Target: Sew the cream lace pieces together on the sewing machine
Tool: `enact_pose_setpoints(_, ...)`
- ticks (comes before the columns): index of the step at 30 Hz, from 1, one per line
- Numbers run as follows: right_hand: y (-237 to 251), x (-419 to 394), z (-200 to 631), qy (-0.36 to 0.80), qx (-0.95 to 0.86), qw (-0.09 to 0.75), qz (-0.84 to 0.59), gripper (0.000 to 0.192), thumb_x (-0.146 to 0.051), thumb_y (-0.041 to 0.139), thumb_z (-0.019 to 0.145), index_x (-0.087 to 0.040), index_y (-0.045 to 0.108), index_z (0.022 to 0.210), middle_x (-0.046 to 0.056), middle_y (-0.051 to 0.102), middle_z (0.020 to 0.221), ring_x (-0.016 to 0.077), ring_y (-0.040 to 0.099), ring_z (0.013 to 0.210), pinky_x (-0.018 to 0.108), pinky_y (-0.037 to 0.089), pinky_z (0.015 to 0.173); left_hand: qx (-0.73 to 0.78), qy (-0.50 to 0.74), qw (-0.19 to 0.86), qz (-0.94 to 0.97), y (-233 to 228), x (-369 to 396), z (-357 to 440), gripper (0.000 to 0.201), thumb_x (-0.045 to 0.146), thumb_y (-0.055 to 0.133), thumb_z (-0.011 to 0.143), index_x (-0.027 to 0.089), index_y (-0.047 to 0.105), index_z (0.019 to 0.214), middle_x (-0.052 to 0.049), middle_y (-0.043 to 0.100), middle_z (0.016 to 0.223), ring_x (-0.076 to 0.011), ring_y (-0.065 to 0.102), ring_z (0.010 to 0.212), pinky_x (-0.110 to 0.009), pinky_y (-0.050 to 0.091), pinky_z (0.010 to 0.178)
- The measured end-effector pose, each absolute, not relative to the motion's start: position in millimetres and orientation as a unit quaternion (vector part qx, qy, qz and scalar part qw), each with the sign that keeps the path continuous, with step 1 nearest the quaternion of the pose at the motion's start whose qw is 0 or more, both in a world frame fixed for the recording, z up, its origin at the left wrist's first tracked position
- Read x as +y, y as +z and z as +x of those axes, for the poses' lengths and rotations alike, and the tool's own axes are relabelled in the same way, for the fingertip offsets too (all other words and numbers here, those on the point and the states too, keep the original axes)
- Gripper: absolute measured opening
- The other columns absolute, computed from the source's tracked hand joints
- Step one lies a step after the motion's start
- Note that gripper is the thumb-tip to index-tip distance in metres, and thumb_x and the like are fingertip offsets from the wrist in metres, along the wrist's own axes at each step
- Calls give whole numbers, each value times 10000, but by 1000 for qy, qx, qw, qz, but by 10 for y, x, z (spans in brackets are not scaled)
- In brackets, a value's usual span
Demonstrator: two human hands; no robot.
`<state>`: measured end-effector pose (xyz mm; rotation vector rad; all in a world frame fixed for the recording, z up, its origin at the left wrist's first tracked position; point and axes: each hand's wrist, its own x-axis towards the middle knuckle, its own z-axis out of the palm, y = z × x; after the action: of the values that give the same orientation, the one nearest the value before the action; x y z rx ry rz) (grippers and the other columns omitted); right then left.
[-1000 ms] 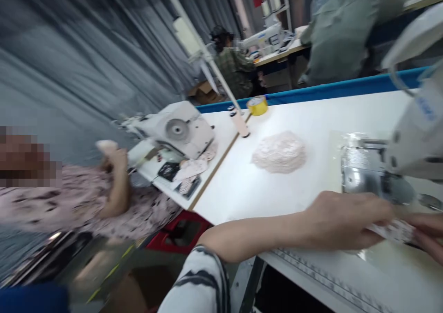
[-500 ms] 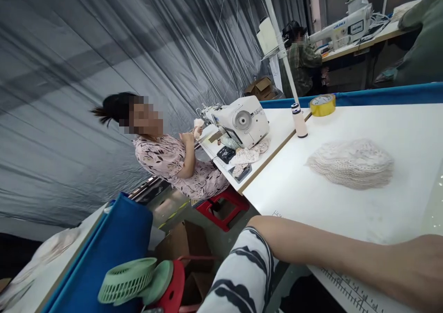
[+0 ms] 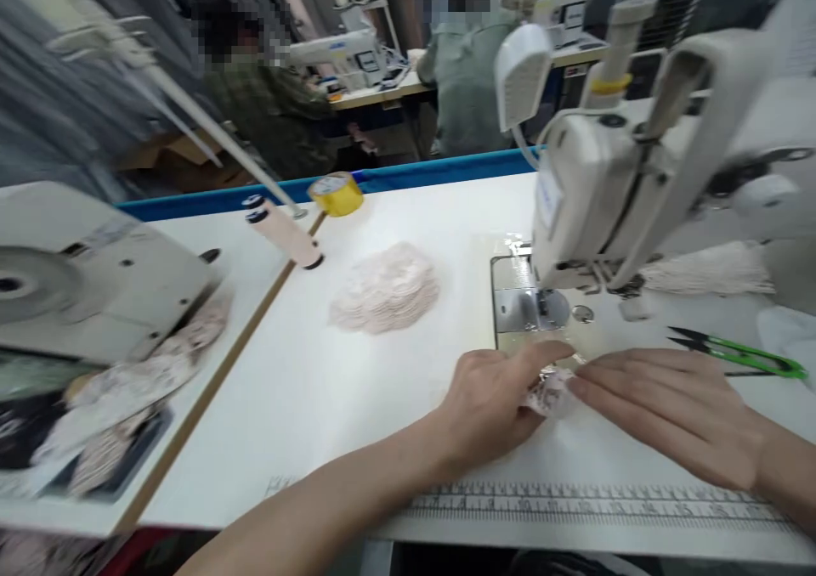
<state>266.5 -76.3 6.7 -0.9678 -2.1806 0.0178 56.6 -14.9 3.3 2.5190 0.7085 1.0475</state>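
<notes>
My left hand [image 3: 488,402] is closed, with thumb and fingers pinching a small piece of pale lacy fabric [image 3: 546,393] just in front of the sewing machine [image 3: 583,185]. My right hand [image 3: 669,410] reaches in from the right with its fingers stretched out flat, their tips touching the fabric's right edge. Behind the hands are the machine's metal needle plate [image 3: 519,310] and presser foot. Beyond my left hand lies a stack of pale lace pieces [image 3: 386,291]. To the right of the machine's needle area are green-handled thread snips [image 3: 743,355].
A printed ruler [image 3: 529,504] runs along the table's front edge. Yellow tape [image 3: 337,194] and a thread cone [image 3: 284,232] stand at the back left. Another sewing machine [image 3: 95,274] with fabric beside it is at left. More pale fabric [image 3: 711,270] lies right. Two people sit beyond the blue edge.
The view has swung right, from the neighbouring worker to my own sewing machine. Both my hands now show, with lacy fabric between them; earlier only one arm was visible.
</notes>
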Motion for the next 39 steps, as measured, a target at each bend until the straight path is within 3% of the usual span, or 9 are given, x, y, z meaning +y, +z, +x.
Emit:
enact_pose_setpoints(8, 54, -588, 2670, -152, -875, 379, -260, 274, -107, 542, 892, -240, 630, 1115, 26, 734, 937, 172, 685, 910, 297, 583, 819, 225, 368, 170, 886, 21, -167, 597, 333, 45, 491, 800, 190, 557, 1092, 29, 700, 751, -84, 610, 565, -189, 491, 557)
enact_pose_setpoints(12, 34, -517, 2777, -164, -893, 365, -207, 282, -134, 594, 855, -295, 656, 1078, -16, 728, 944, 167, 691, 865, 270, 595, 774, 232, 371, 165, 884, 60, -182, 606, 253, 62, 510, 817, 187, 609, 1013, 23, 719, 761, -87, 641, 583, -187, 501, 558)
enact_pose_setpoints(18, 14, -491, 2730, -119, -886, 374, -249, 209, -83, 556, 850, -212, 654, 982, 23, 724, 827, 155, 670, 772, 278, 564, 667, 324, 289, 267, 860, 96, -213, 604, 163, 118, 606, 803, 223, 696, 890, 34, 720, 709, -112, 656, 592, -196, 478, 524)
enact_pose_setpoints(22, -45, -411, 2629, 26, -855, 381, -351, 149, -111, 507, 886, -201, 621, 921, -19, 671, 695, 105, 586, 568, 242, 462, 499, 347, 257, 181, 883, -21, -138, 605, 121, 159, 617, 812, 230, 709, 847, 28, 713, 666, -124, 619, 528, -242, 436, 536)
enact_pose_setpoints(27, -97, -301, 2576, 109, -806, 378, -443, 115, -151, 530, 877, -187, 640, 879, -25, 659, 703, 87, 561, 559, 219, 415, 510, 386, 240, 110, 884, -60, -77, 640, 132, 233, 639, 813, 204, 636, 942, 57, 637, 563, -122, 526, 470, -309, 415, 624)
enact_pose_setpoints(31, -92, -239, 2586, 93, -786, 309, -528, 147, -192, 538, 866, -198, 682, 834, -33, 647, 626, 110, 563, 532, 234, 385, 504, 394, 247, 36, 884, 15, -79, 672, 510, 264, 711, 749, 146, 496, 1197, -69, 671, 1008, -226, 606, 894, -397, 432, 816)
enact_pose_setpoints(33, -88, -218, 2589, 64, -784, 287, -547, 161, -215, 539, 865, -212, 695, 824, -38, 629, 579, 121, 557, 513, 237, 356, 475, 355, 273, -28, 894, 25, -96, 681, 430, 255, 696, 771, 158, 537, 1159, -92, 623, 1148, -260, 547, 1068, -429, 395, 913)
enact_pose_setpoints(36, -100, -194, 2597, 38, -781, 277, -558, 188, -262, 526, 876, -233, 695, 798, -48, 592, 525, 121, 537, 472, 237, 328, 441, 285, 271, -91, 915, -2, -151, 683, 194, 194, 613, 845, 192, 615, 1038, -35, 651, 1120, -221, 543, 1079, -426, 340, 993)
enact_pose_setpoints(39, -141, -172, 2619, 33, -773, 270, -574, 262, -331, 494, 903, -232, 688, 758, -42, 557, 483, 118, 506, 429, 242, 312, 418, 261, 228, -115, 931, -28, -221, 670, 222, 240, 547, 904, 164, 614, 1102, -29, 657, 1151, -201, 545, 1085, -411, 329, 988)
